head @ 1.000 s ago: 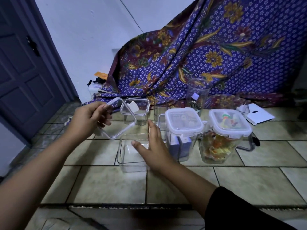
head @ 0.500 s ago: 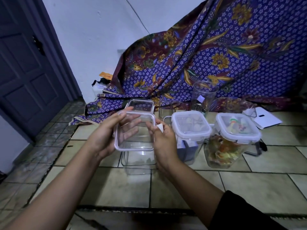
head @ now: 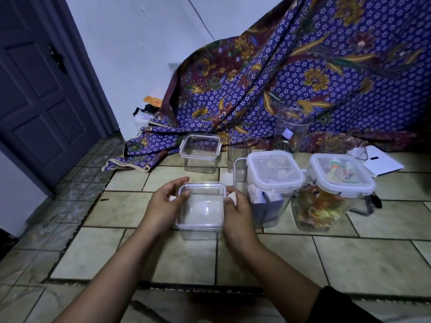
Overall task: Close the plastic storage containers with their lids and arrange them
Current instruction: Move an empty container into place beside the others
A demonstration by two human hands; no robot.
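Note:
A clear square lid (head: 200, 206) lies on top of an empty clear container (head: 200, 232) on the tiled floor in front of me. My left hand (head: 166, 203) grips the lid's left edge, and my right hand (head: 236, 209) holds its right edge at a white side flap. To the right stand two lidded containers: one with dark and white packets (head: 271, 190), one with colourful wrappers (head: 331, 194). Behind, another empty lidded container (head: 200, 152) stands near the cloth.
A tall clear jar (head: 292, 129) and a small open clear container (head: 238, 159) stand at the back by the purple patterned cloth (head: 303, 73). A white notebook (head: 382, 162) lies far right. A dark door (head: 39, 96) is at the left.
The lid, first held up in my left hand alone, came over the empty container and now rests on it, both hands at its sides.

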